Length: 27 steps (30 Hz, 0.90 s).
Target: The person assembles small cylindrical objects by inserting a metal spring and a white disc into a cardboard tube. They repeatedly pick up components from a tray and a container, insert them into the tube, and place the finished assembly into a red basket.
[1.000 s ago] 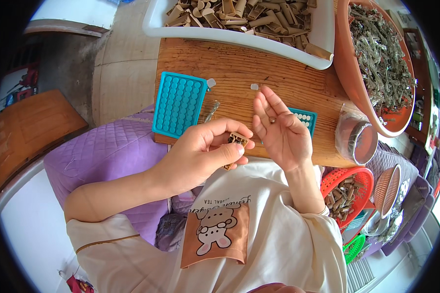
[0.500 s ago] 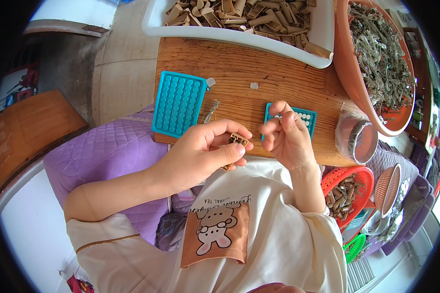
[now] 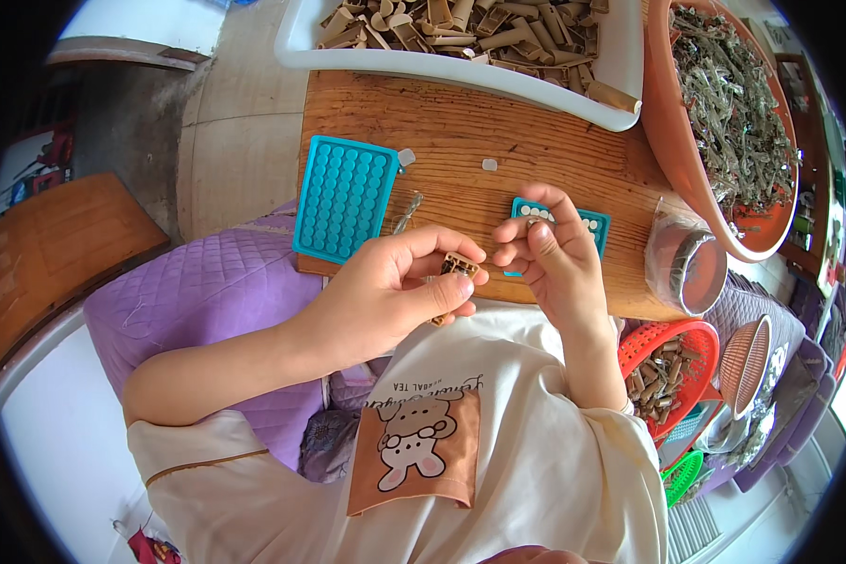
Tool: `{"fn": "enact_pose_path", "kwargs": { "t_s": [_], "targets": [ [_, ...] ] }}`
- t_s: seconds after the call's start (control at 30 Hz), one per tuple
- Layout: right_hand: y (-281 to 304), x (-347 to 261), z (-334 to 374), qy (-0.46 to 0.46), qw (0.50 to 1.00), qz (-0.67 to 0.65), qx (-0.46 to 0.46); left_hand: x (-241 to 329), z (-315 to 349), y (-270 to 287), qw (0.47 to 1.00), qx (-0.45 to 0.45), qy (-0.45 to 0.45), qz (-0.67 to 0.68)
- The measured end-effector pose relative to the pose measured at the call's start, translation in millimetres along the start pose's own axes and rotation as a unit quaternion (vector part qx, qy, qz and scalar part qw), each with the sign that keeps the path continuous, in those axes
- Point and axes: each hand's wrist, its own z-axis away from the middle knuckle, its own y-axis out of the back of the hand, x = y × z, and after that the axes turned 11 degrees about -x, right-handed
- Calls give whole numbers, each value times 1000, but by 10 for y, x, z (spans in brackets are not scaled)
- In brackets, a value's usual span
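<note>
My left hand [image 3: 399, 277] is closed round a small hollow brown piece [image 3: 459, 265] with tan edges and a dark inside, held between thumb and fingers above my lap. To the right, my right hand [image 3: 559, 258] is raised over the table's near edge, its thumb and fingers bent toward each other. A tiny greyish spot shows at these fingertips; I cannot make out what it is. Partly hidden behind that hand lies a small teal tray [image 3: 600, 226] with round white pieces. A larger teal tray [image 3: 346, 197] with rows of round cups lies left of my left hand.
On the wooden table [image 3: 423, 117] lie two small whitish bits and a clear strip [image 3: 407, 213]. A white tub [image 3: 367, 61] of curved tan pieces stands at the back. To the right are an orange basin [image 3: 663, 141] of clear strips, a clear container [image 3: 700, 273] and a red basket [image 3: 705, 338].
My right hand has shifted slightly, its index finger now higher and its thumb turned toward the other fingers. My left hand keeps its hold on the brown piece, almost unmoved.
</note>
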Motion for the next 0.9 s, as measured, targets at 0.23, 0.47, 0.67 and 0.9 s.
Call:
{"fn": "enact_pose_path", "kwargs": {
  "t_s": [0.23, 0.47, 0.67, 0.9],
  "targets": [
    [-146, 52, 103, 171, 941, 292, -7, 4, 14, -40, 999, 1, -15, -28],
    [-344, 51, 72, 325, 786, 524, 48, -21, 8, -32, 998, -3, -39, -48],
    [-324, 59, 69, 382, 707, 594, 34, -26, 2, -29, 996, 10, -34, -88],
    [-323, 105, 40, 405, 669, 623, 22, -19, -8, -32, 986, 36, -31, -159]
  ]
}}
